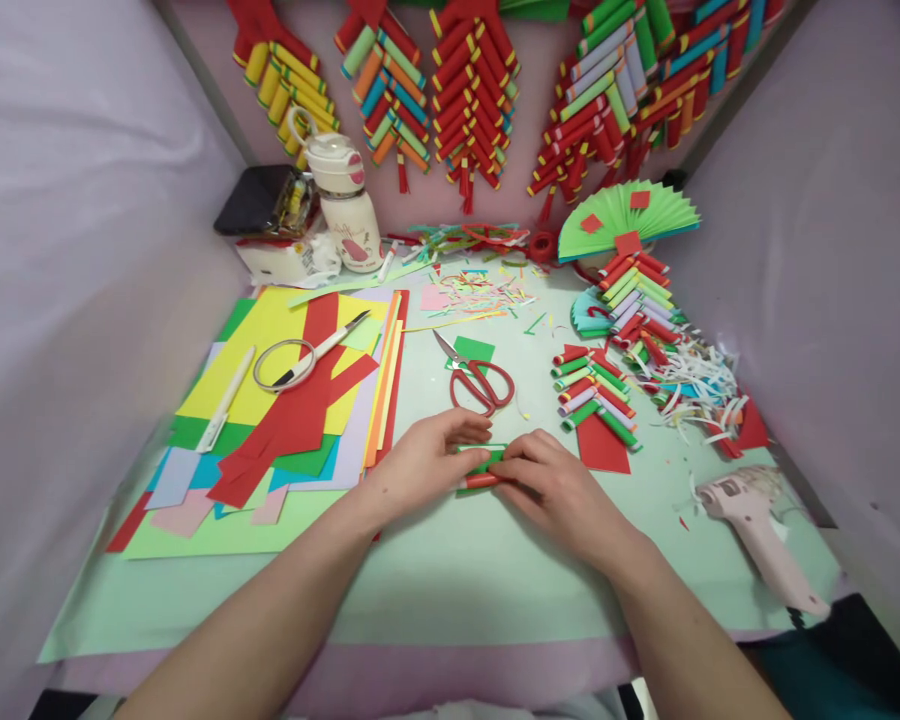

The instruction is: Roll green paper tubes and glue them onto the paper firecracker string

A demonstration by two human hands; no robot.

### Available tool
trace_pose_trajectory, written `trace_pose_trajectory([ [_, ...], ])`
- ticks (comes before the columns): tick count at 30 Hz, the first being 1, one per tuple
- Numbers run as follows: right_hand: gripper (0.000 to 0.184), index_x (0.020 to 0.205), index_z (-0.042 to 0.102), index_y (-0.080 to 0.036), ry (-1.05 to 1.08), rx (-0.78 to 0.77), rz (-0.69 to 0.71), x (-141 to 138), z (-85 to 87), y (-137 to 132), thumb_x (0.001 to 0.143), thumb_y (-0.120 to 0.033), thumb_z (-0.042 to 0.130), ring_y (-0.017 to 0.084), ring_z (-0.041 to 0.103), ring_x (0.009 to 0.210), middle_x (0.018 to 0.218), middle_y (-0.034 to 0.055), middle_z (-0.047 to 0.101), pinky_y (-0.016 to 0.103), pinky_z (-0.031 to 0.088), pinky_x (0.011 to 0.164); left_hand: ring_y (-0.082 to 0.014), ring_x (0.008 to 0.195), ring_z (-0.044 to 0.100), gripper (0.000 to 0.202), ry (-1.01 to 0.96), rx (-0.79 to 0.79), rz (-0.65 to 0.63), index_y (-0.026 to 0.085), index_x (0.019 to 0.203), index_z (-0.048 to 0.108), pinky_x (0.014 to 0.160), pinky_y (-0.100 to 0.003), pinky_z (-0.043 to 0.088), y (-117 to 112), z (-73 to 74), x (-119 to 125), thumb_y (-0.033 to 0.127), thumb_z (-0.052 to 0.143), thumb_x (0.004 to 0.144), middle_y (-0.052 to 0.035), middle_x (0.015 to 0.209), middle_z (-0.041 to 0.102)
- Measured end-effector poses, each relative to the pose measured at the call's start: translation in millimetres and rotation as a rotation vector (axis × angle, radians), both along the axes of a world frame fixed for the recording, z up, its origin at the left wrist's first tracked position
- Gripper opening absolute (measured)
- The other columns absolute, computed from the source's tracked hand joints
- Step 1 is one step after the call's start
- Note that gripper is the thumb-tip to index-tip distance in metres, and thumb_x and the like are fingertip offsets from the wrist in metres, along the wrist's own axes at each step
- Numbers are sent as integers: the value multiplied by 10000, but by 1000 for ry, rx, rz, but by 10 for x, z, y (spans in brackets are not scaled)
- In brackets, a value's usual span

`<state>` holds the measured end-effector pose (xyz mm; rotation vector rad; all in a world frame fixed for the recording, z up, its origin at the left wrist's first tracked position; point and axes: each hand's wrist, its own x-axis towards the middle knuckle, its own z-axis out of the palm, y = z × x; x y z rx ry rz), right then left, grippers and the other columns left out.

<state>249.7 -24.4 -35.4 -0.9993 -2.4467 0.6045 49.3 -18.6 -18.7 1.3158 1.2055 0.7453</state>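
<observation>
Low in the middle of the table, a small green piece of paper (496, 457) lies between my two hands, with a red paper tube (480, 482) along its near edge. My left hand (442, 455) holds the green paper from the left, its thumb across it and its fingers curved over the far side. From the right, the bent fingers of my right hand (547, 475) press on the paper and the tube's right end. Part of both pieces is hidden under the fingers. Just beyond lie open red-handled scissors (480, 385) on a green scrap.
Stacked coloured paper (270, 455) lies left, topped by a tape ring (283, 365) and a craft knife (334, 348). Rolled-paper firecrackers (596, 390) and a hot glue gun (757, 535) are right. A bottle (349, 215) and paper scraps (487, 290) stand behind; finished strings (472, 100) hang above.
</observation>
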Motion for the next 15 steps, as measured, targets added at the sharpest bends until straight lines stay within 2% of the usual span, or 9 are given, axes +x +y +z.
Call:
trace_pose_trajectory([
  [3, 133, 944, 683, -233, -18, -28, -4, 0, 6, -8, 887, -210, 564, 190, 522, 844, 847, 49, 591, 334, 460, 705, -249, 1047, 566, 302, 260, 210, -61, 246, 1030, 653, 913, -352, 419, -162, 67, -32, 271, 688, 731, -61, 1087, 653],
  [6, 128, 942, 683, -232, -37, -60, -15, -6, 16, -19, 881, -205, 573, 191, 516, 847, 845, 44, 583, 332, 455, 704, -234, 1008, 544, 238, 447, 299, -211, 240, 990, 643, 860, -338, 419, -311, 50, -39, 238, 666, 753, -42, 997, 631],
  [10, 131, 967, 670, -232, -37, -94, -11, 1, 39, -30, 874, -200, 584, 192, 523, 860, 863, 41, 588, 338, 458, 730, -194, 945, 548, 138, 520, 339, -203, 225, 941, 638, 816, -305, 415, -358, -64, -25, 205, 527, 862, -28, 917, 608],
  [15, 261, 1086, 609, -222, -14, -162, -18, 60, 94, -31, 830, -245, 656, 206, 532, 917, 950, 47, 601, 355, 459, 786, -176, 902, 557, 124, 487, 356, -170, 220, 894, 647, 794, -285, 417, -338, -123, -25, 244, 526, 879, -24, 888, 598],
])
